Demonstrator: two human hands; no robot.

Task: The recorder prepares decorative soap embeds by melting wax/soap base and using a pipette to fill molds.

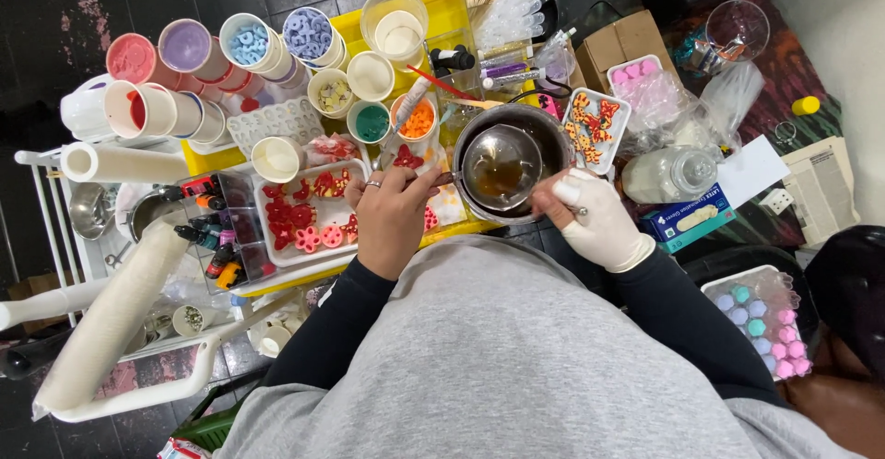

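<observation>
Over the yellow tray (442, 9), a small metal pot (501, 166) is held.
Its handle is gripped by the bare left hand (392, 215); a thin tool is pinched by the gloved right hand (595, 215).

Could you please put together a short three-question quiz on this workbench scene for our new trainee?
1. True or false: the right hand wears a white glove and the left hand is bare, with a ring.
2. What lies in the white tray beside the left hand? A. red moulded shapes; B. blue buttons; C. wooden sticks.
3. Fill in: the small metal pan holding amber liquid sits inside a larger metal ____.

Key: 1 true; 2 A; 3 pot.
</observation>
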